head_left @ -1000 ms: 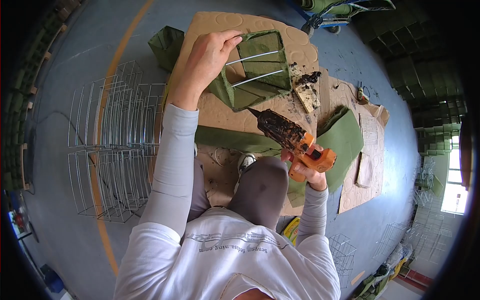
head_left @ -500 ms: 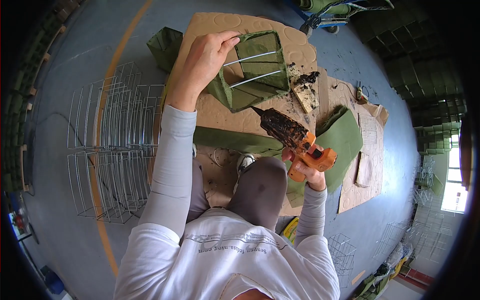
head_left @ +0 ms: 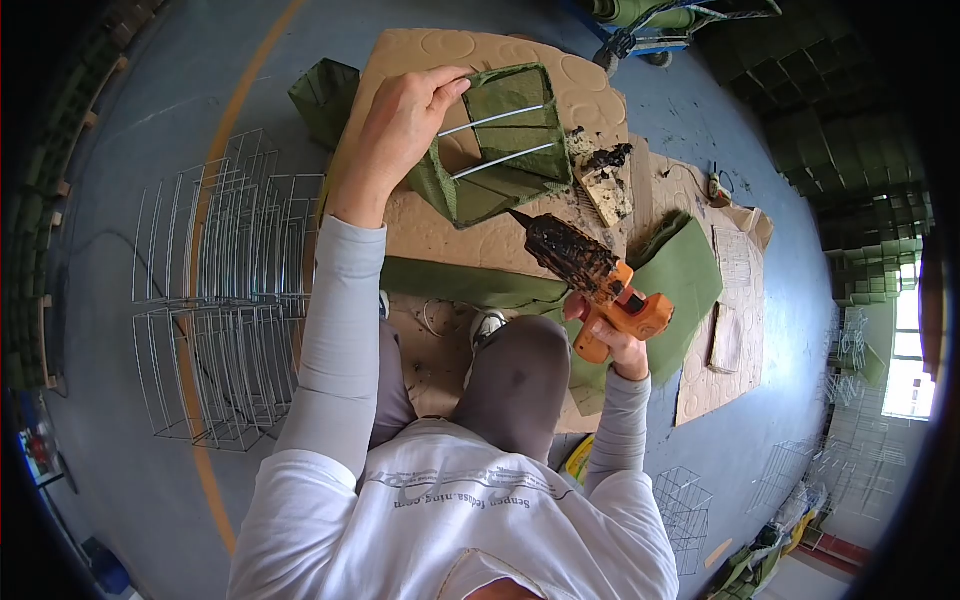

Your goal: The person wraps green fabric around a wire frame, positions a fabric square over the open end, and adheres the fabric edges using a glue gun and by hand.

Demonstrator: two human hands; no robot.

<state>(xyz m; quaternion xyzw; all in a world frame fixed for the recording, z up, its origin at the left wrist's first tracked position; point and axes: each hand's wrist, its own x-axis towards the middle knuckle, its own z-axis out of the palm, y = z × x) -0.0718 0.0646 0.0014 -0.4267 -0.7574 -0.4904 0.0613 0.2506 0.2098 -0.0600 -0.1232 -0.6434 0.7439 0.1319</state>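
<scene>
Head view. The left arm, in a grey sleeve, extends from the lower left toward the upper centre of the frame. The left hand (head_left: 405, 115) is raised at the upper centre, back of the hand toward the camera, wrist nearly in line with the forearm. Its thumb and index finger close in a pinch on the upper left corner of the green mesh box (head_left: 508, 92); the other fingers are partly hidden behind the hand. The box is tilted in the upper centre of the frame, above the cardboard (head_left: 435, 240), with two pale rods (head_left: 502, 161) crossing its opening.

The right arm is bent, the forearm rising at the right of centre. The right hand (head_left: 624, 347) wraps around the handle of the orange glue gun (head_left: 578, 258), gripping it firmly. Whether a finger presses the trigger cannot be told. The gun's barrel is coated with dark residue and slants toward the upper left. Its nozzle lies just beside the box's lower corner; contact cannot be confirmed. A residue-stained block (head_left: 604, 197) lies to the right of the box, and a green sheet (head_left: 685, 280) lies to the right of the gun.
</scene>
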